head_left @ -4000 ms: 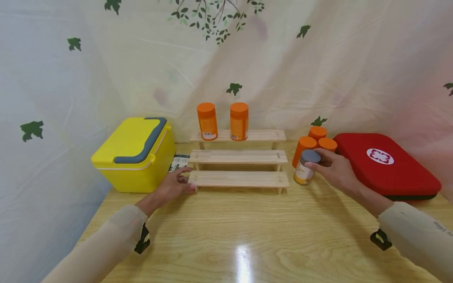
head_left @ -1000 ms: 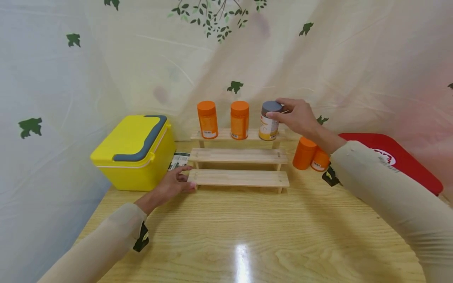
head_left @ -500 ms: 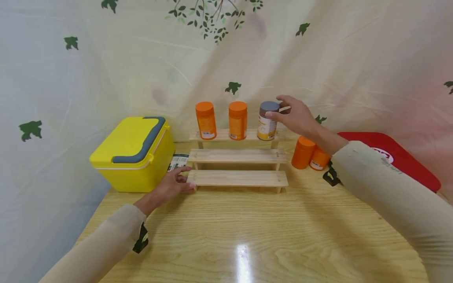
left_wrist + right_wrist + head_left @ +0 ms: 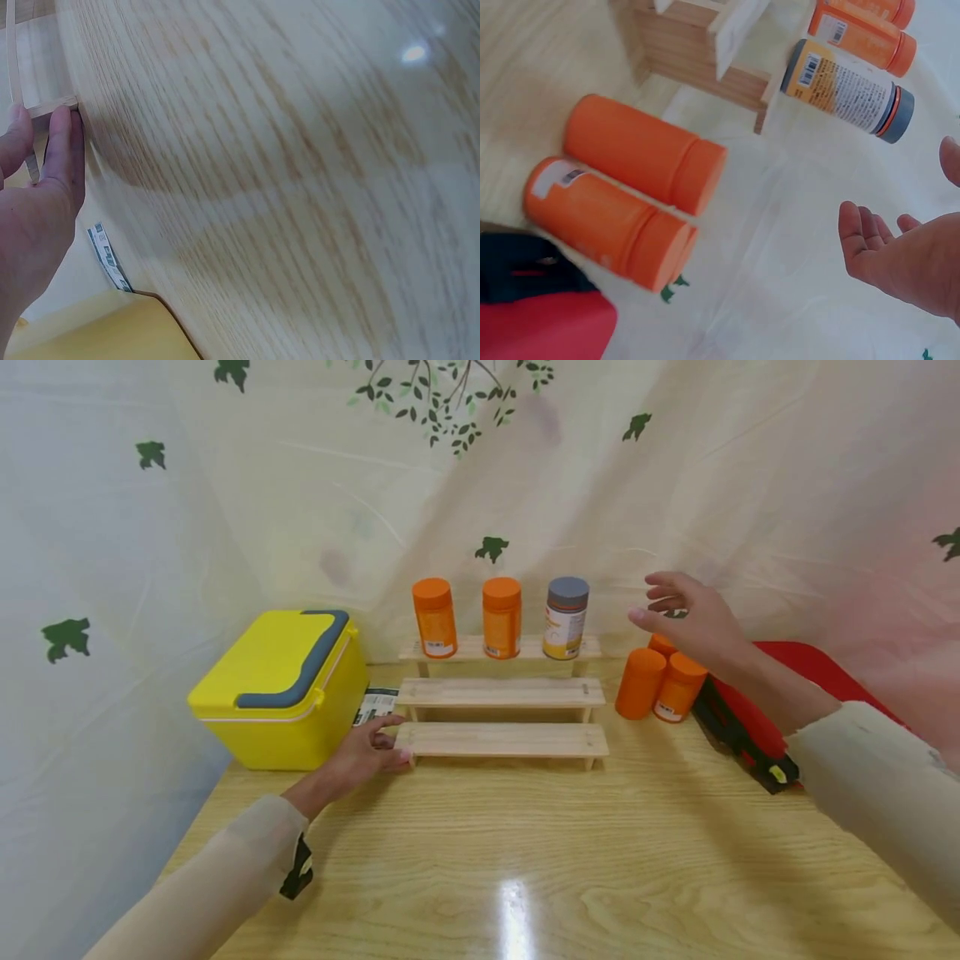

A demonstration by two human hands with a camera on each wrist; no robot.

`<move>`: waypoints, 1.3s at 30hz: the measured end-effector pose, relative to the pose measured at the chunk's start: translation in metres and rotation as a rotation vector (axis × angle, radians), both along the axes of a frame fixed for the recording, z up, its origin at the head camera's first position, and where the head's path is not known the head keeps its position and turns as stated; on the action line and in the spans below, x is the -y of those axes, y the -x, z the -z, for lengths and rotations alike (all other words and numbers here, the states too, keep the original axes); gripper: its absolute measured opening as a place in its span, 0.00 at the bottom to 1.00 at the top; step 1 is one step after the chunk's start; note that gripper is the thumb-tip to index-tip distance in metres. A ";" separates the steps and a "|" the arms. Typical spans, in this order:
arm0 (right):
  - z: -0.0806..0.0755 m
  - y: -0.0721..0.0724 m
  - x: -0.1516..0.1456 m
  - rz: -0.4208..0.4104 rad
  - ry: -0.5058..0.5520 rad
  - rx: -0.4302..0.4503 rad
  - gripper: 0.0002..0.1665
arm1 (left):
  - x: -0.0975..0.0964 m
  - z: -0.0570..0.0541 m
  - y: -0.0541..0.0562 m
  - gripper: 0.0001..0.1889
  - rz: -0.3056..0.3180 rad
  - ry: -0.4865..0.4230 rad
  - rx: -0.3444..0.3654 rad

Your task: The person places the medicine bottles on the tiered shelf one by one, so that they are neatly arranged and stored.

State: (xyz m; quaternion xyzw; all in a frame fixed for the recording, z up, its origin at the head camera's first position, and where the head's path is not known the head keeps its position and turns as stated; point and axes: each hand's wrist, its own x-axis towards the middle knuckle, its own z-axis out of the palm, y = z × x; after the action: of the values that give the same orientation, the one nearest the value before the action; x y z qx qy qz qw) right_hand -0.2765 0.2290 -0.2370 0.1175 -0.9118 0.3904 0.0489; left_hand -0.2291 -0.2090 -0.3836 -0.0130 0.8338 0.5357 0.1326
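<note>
My left hand (image 4: pixel 362 758) pinches the left end of the bottom step of a three-step wooden rack (image 4: pixel 501 692); the left wrist view shows thumb and fingers on either side of that end. Two orange jars (image 4: pixel 502 620) stand upright on the top step. To their right on the same step is a white and yellow jar with a grey lid (image 4: pixel 566 620). My right hand (image 4: pixel 693 614) hangs in the air right of that jar, apart from it, fingers loosely bent and holding nothing. Below it several orange jars (image 4: pixel 641 685) stand grouped on the table, one partly hidden.
A yellow cooler box (image 4: pixel 285 685) with a grey handle stands at the left. Between it and the rack lies a printed paper strip (image 4: pixel 377 703). At the right is a red case (image 4: pixel 810 664), partly behind my right forearm. A leaf-printed cloth (image 4: pixel 330 510) hangs behind.
The grey-lidded jar has gone from the table to the rack's top step in my right hand. That hand has let go and moved right. My left hand has stayed on the rack.
</note>
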 end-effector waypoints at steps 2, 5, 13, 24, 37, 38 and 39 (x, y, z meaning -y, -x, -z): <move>0.004 -0.008 -0.012 0.012 -0.001 0.016 0.46 | 0.000 0.000 0.000 0.32 0.004 -0.007 0.003; 0.011 -0.018 -0.030 0.029 -0.003 0.036 0.47 | 0.000 0.000 0.000 0.32 0.006 -0.008 0.001; 0.030 -0.038 -0.069 0.085 -0.035 0.067 0.48 | 0.000 0.002 -0.001 0.32 -0.001 -0.027 0.001; 0.051 -0.044 -0.090 0.088 -0.090 0.130 0.50 | 0.000 0.001 0.000 0.32 0.014 0.036 -0.017; 0.071 -0.028 -0.100 0.113 -0.086 0.143 0.52 | 0.001 0.001 0.000 0.31 0.013 0.082 -0.045; 0.072 -0.027 -0.101 0.113 -0.085 0.146 0.52 | 0.001 0.002 0.000 0.31 0.014 0.081 -0.042; 0.072 -0.026 -0.102 0.112 -0.084 0.147 0.52 | 0.001 0.002 0.000 0.31 0.013 0.077 -0.037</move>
State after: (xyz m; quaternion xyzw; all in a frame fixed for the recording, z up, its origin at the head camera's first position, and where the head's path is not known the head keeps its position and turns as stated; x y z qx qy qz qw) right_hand -0.2503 0.3307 -0.3093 0.0392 -0.9336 0.3562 -0.0013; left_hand -0.2295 -0.2097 -0.3854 -0.0027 0.8563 0.5023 0.1198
